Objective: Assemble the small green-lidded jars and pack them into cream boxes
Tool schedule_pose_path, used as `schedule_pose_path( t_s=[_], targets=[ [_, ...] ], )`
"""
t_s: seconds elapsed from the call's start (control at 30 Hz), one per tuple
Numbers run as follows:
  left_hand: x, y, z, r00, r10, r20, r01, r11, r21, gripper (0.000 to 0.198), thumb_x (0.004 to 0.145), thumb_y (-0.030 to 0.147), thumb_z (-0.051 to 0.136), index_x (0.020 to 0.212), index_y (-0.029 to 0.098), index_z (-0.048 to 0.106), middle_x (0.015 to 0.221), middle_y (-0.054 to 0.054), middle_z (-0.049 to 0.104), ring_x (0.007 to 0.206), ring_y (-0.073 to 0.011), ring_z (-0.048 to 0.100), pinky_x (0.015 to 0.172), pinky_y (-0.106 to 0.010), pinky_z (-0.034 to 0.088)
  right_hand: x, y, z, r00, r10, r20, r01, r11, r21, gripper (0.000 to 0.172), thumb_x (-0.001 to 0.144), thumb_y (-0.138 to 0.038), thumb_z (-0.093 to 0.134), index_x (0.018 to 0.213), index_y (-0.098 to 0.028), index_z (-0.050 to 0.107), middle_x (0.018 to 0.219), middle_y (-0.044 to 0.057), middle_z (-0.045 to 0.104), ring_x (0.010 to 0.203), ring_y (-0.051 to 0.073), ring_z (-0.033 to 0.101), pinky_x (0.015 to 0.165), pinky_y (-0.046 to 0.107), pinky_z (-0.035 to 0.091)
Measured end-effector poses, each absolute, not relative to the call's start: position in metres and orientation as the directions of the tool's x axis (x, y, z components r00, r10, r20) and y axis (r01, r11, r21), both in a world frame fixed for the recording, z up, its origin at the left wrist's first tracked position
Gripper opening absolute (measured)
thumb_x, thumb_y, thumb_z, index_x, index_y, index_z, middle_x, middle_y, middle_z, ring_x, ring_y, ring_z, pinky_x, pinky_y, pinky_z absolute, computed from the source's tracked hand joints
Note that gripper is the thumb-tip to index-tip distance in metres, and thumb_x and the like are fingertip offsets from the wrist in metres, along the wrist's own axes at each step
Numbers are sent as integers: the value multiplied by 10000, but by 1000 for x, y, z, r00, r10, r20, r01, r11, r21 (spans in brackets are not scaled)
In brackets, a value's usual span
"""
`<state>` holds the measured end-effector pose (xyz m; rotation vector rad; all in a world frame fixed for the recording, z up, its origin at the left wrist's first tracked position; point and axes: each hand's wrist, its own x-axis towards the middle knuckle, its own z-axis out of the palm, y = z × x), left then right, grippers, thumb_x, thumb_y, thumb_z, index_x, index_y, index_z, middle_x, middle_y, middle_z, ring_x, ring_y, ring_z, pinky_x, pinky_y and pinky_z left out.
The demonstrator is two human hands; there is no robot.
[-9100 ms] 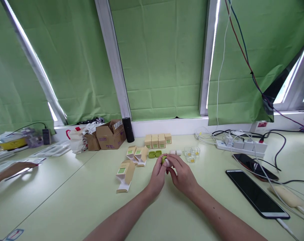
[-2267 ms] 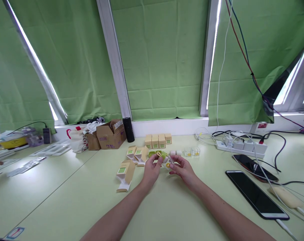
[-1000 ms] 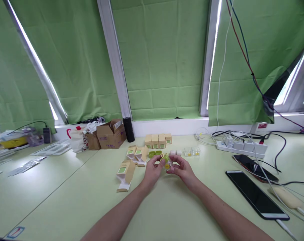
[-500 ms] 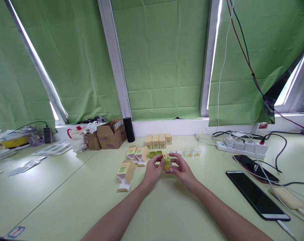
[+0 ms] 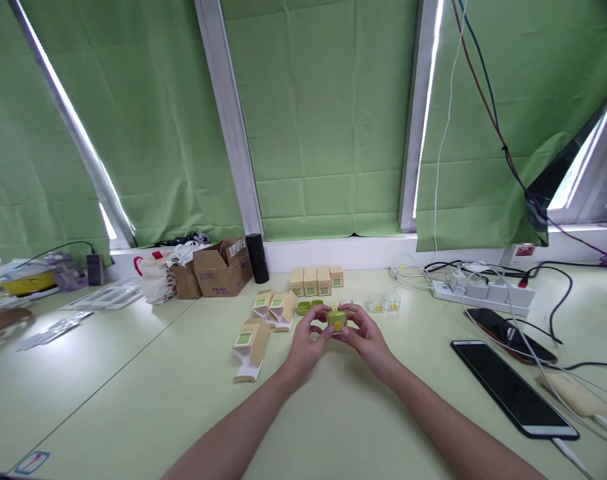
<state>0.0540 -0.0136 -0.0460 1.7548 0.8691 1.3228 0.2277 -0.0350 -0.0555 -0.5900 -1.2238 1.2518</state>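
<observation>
My left hand (image 5: 306, 340) and my right hand (image 5: 367, 339) meet over the middle of the table, fingers pinched from both sides on a small green round case (image 5: 336, 319) with a yellow mark on it. Just behind it lie two green case halves (image 5: 309, 307) and two clear cups with yellow bits (image 5: 384, 303). A row of closed tan boxes (image 5: 315, 281) stands further back. Opened tan boxes (image 5: 274, 307) lie to the left, one more opened box (image 5: 249, 349) nearer to me.
A brown carton (image 5: 221, 268), a black cylinder (image 5: 256, 259) and a white bag (image 5: 155, 279) stand at the back left. A power strip (image 5: 481, 293) with cables, two phones (image 5: 513, 389) and a cream object (image 5: 575, 392) lie right. Another person's hand (image 5: 1, 319) shows far left.
The green case was brought together with a clear piece and now sits between both hands' fingertips, a little further from me. Another person's hand has come back in at far left.
</observation>
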Motion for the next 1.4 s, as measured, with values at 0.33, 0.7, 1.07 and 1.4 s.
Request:
schedule_pose_path(
  t_s=[0.33, 0.7, 1.07, 1.4],
  targets=[
    [55, -14, -46, 195, 841, 504, 150, -534, 832, 357, 888, 410, 736, 1203, 248, 687, 1224, -107, 681, 1106, -249, 620, 865, -356, 534, 230, -33, -54, -142, 932, 334, -496, 225, -839, 442, 788, -447, 869, 1159, -312, 671, 1139, 42, 710, 1038, 257, 716, 1026, 507, 555],
    [56, -16, -49, 219, 798, 561, 123, -593, 796, 360, 965, 358, 637, 1302, 232, 629, 1233, -115, 686, 1125, -242, 640, 944, -382, 532, 232, -28, -59, -186, 963, 196, -697, 11, -717, 431, 821, -365, 793, 1228, -269, 690, 1036, 76, 797, 878, 270, 771, 908, 497, 577],
    [57, -16, -49, 255, 799, 545, 125, -587, 800, 324, 956, 278, 615, 1274, 215, 626, 1218, -113, 701, 1110, -226, 648, 959, -386, 519, 237, -20, -70, -172, 966, 191, -749, -2, -663, 307, 873, -261, 735, 1173, -232, 680, 1013, 99, 799, 831, 268, 775, 792, 434, 593],
    [58, -13, -53, 244, 827, 507, 114, -544, 831, 371, 952, 351, 647, 1296, 220, 606, 1269, -114, 680, 1167, -239, 627, 952, -377, 526, 233, -27, -59, -102, 983, 152, -727, 31, -686, 404, 732, -324, 877, 1085, -246, 695, 989, 62, 797, 831, 257, 761, 782, 409, 579]
  ],
)
